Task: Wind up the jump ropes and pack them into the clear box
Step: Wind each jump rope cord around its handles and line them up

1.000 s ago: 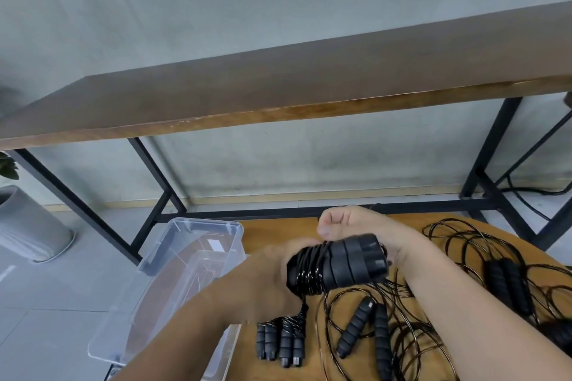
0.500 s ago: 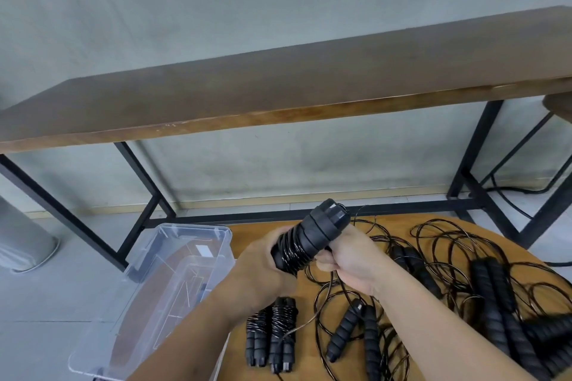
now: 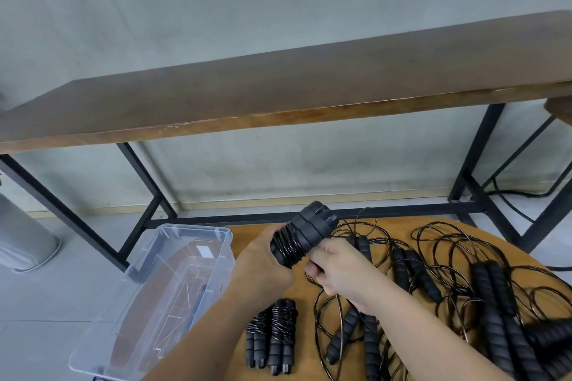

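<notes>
My left hand (image 3: 263,266) grips the lower end of a black jump-rope bundle (image 3: 305,232), two handles held together with cord wound round them, tilted up to the right. My right hand (image 3: 337,269) sits just below the bundle and pinches the loose black cord. Two wound bundles (image 3: 272,334) lie on the round wooden table (image 3: 247,235) in front of me. The clear box (image 3: 173,294) stands at the table's left edge with nothing plainly inside it. Several unwound ropes (image 3: 448,281) with black handles sprawl over the right of the table.
A long dark wooden bench (image 3: 278,102) on black metal legs runs across behind the table, against a grey wall. A grey rounded object (image 3: 21,244) stands on the tiled floor at far left. A black cable (image 3: 520,195) trails on the floor at right.
A second ago the bundle lay level with my right hand behind it. It has since tilted upright, and my right hand has come down below it onto the cord. The view shifted right.
</notes>
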